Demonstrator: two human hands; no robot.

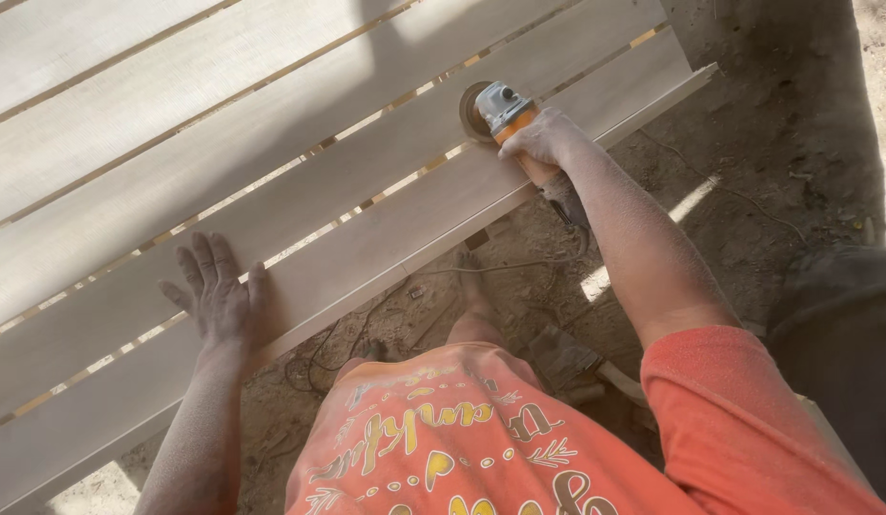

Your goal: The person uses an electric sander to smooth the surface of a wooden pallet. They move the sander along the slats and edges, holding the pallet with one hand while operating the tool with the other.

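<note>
— Starting from the left, what is each hand doing?

— The left hand [217,298] lies flat with fingers spread on the near plank [366,250], well down-left of the grinder [505,119]. The right hand [543,141] is wrapped around the grinder's orange body, with its disc against the planks near their far right end.

— How would that tool handle?

— Rigid and fairly heavy for one hand, I'd judge, and dusty enough to slip. The barrel just behind the grey head, where the hand sits, looks the soundest grip.

— Which way does it point?

— Its long axis runs from the cord [519,262], below the grinder, up-left to the head, crossing the planks' length, which runs from lower left to upper right.
</note>
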